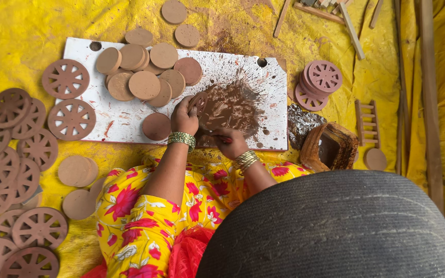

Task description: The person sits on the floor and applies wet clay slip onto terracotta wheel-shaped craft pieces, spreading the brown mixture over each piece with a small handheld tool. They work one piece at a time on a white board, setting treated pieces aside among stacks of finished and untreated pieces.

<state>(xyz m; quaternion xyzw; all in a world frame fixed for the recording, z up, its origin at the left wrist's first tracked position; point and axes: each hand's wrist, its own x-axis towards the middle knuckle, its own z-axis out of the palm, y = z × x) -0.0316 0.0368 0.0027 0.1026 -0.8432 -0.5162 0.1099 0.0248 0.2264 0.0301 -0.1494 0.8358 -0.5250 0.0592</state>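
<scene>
Clay disc (198, 101) sat gripped in the left hand (184, 117), pressed against the white board (119, 121) just above the fingers; the right hand (228, 141) closed around a thin tool whose red end showed at the fingers, close beside the left wrist; brown slurry (233, 105) spread just beyond both hands; plain discs (145, 72) lay heaped farther up-left; spoked wheels (11, 170) lay well out left; a clay pot (330, 146) stood right of the right hand.
</scene>
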